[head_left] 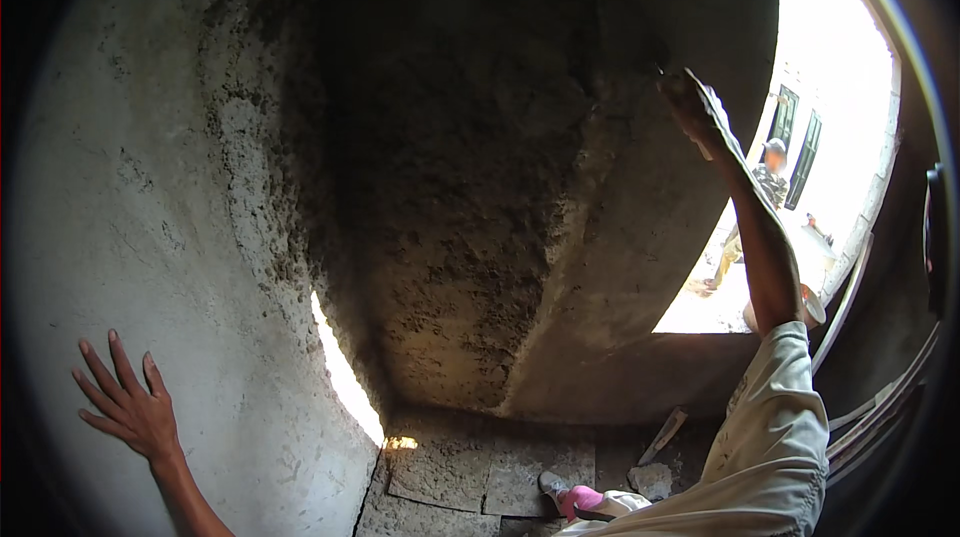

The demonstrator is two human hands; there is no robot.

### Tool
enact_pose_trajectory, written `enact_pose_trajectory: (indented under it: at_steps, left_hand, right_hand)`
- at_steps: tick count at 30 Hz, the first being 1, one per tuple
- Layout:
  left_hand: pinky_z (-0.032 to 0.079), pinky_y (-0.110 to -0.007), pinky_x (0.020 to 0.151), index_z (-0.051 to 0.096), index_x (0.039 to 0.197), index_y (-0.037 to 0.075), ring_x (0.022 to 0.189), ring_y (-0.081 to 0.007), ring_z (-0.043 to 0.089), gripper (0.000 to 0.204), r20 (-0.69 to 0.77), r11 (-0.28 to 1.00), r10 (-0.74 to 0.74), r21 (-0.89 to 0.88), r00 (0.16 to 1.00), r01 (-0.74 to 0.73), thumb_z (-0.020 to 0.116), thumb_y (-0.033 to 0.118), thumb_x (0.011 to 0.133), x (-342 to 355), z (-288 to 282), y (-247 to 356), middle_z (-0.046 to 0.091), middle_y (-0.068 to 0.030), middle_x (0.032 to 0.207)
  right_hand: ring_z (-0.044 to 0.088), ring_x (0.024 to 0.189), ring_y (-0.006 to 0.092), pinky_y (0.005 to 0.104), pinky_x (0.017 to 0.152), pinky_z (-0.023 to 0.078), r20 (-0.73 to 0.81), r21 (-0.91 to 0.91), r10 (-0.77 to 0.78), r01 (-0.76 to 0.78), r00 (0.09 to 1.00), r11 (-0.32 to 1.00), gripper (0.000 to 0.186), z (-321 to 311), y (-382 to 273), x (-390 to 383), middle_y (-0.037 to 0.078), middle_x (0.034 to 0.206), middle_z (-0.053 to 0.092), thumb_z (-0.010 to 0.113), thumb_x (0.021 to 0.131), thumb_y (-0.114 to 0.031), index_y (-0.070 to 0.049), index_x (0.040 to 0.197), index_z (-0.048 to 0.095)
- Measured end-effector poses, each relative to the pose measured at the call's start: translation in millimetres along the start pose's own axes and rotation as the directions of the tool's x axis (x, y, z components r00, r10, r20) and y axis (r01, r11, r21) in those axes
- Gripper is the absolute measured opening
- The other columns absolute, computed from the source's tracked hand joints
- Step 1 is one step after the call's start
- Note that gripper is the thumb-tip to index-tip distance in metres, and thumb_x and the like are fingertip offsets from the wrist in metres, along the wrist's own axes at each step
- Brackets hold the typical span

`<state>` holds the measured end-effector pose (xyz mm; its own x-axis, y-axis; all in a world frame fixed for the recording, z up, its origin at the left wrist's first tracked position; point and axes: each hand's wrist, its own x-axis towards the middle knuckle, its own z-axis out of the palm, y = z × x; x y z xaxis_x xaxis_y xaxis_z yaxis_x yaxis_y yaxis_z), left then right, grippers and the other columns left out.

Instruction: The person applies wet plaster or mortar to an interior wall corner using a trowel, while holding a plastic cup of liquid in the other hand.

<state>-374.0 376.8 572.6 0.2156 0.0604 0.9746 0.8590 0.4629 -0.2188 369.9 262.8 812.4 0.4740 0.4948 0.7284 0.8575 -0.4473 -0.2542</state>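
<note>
My left hand (128,402) lies with fingers spread against the pale grey plastered wall (130,237) at the left. My right arm is raised toward a dark, partly rough mortared wall (440,167) in front of me, where a pale ridge runs down its right part. My right hand (692,107) is closed near that wall's upper right, on something small with a thin glint at its tip, too dark to make out.
A bright opening (840,57) at right shows a person in a cap (770,177) outside. Long strips (875,407) lean at the right. A narrow lit gap is low left. My shoe (550,484) stands on slabs (440,472) beside a board (660,435) and rubble (650,479).
</note>
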Motion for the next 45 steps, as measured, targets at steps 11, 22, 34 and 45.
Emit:
enact_pose_trajectory:
  at_steps: [11, 22, 34, 45]
  left_hand:
    - [0.011, -0.055, 0.116, 0.030, 0.153, 0.034, 0.145, -0.0252, 0.033, 0.069, 0.018, 1.000, 0.019, -0.023, 1.000, -0.019, 0.053, 0.059, 0.093, -8.0, 5.8, -6.4, 0.028, 0.0008, 0.161]
    - [0.007, -0.055, 0.117, 0.028, 0.154, 0.033, 0.146, -0.0246, 0.029, 0.074, -0.011, 0.999, 0.022, -0.037, 1.000, -0.023, 0.058, 0.058, 0.091, 0.1, 0.5, -7.3, 0.025, 0.0001, 0.162]
    - [0.031, -0.057, 0.108, 0.029, 0.154, 0.035, 0.145, -0.0270, 0.031, 0.068, 0.094, 0.995, 0.022, 0.092, 0.995, -0.031, 0.055, 0.054, 0.094, -10.0, 8.1, -13.8, 0.025, 0.0010, 0.162]
    - [0.029, -0.053, 0.108, 0.024, 0.154, 0.039, 0.144, -0.0217, 0.033, 0.075, 0.019, 0.998, 0.009, 0.058, 1.000, -0.010, 0.057, 0.060, 0.090, -7.8, -2.7, -6.4, 0.024, 0.0027, 0.162]
  right_hand:
    - [0.065, 0.099, 0.0407, 0.0545, 0.080, 0.051, -0.247, -0.243, -0.211, 0.150, 0.946, 0.958, 0.042, 16.2, -44.5, 93.0, 0.020, 0.103, 0.069, 0.055, 0.092, -0.044, -0.016, 0.124, 0.056]
    - [0.069, 0.071, 0.0340, 0.0496, 0.068, 0.054, 0.068, 0.111, -0.002, -0.005, 0.998, 0.994, 0.041, -34.9, -85.5, 34.9, 0.018, 0.086, 0.069, 0.055, 0.093, -0.047, -0.012, 0.113, 0.059]
    - [0.065, 0.105, 0.0401, 0.0535, 0.085, 0.052, -0.175, -0.268, -0.208, 0.157, 0.962, 0.951, 0.041, 1.0, -70.9, 98.7, 0.018, 0.108, 0.068, 0.054, 0.093, -0.043, -0.013, 0.120, 0.057]
    - [0.066, 0.089, 0.0433, 0.0535, 0.072, 0.050, -0.101, -0.070, -0.220, 0.214, 0.970, 0.974, 0.037, 24.7, 33.5, -3.3, 0.023, 0.094, 0.068, 0.055, 0.094, -0.043, -0.010, 0.109, 0.057]
